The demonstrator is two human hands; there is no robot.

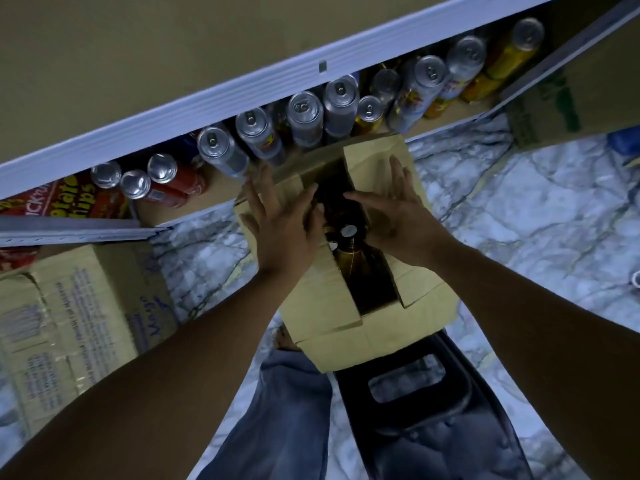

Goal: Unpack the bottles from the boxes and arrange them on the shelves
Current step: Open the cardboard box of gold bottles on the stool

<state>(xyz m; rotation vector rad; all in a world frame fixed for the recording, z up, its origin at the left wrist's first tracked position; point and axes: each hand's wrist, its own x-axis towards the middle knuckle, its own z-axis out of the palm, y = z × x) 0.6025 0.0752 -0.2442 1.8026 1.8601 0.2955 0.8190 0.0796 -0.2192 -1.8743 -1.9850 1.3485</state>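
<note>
I am looking down on a marble-patterned floor [519,220], with the white front edge of an upper shelf [242,95] crossing the top of the view. A printed cardboard carton [79,323] is sitting on the floor at the left, below the shelving's metal edge. The open box [325,306] is resting on the far end of a black plastic stool [415,403], its far edge lying close to the front edge of the lower shelf [218,192]. A row of cans [304,116] is standing along that lower shelf, silver tops facing me, with a potato chips pack [69,199] at its left end. My left hand [284,230] is lying flat on the box's left flap, fingers straight and spread, gripping nothing. My right hand [398,216] is pressing on the right flap the same way, fingers straight, thumb reaching over the gap. The bottles [349,261] are sitting inside the box, showing in the dark slot between the flaps: amber glass, two white caps [348,231] near the slot's middle, between my hands.
</note>
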